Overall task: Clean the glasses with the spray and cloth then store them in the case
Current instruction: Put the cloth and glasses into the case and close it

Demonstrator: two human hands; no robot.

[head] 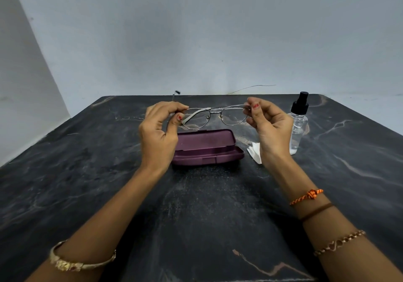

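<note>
Thin metal-framed glasses (pixel 214 116) hang in the air above the table, lenses facing me. My left hand (pixel 159 129) pinches the frame's left end, where one temple arm sticks up behind the fingers. My right hand (pixel 267 124) pinches the right end. Below the glasses lies the purple case (pixel 209 148), lid open and nothing inside. A white cloth (pixel 255 152) lies right of the case, partly hidden by my right wrist. The clear spray bottle (pixel 297 124) with a black nozzle stands upright behind my right hand.
The dark marble table (pixel 196 205) meets a pale blue wall at its far edge. A thin wire (pixel 253 88) runs along the wall behind the table. Bracelets circle both of my wrists.
</note>
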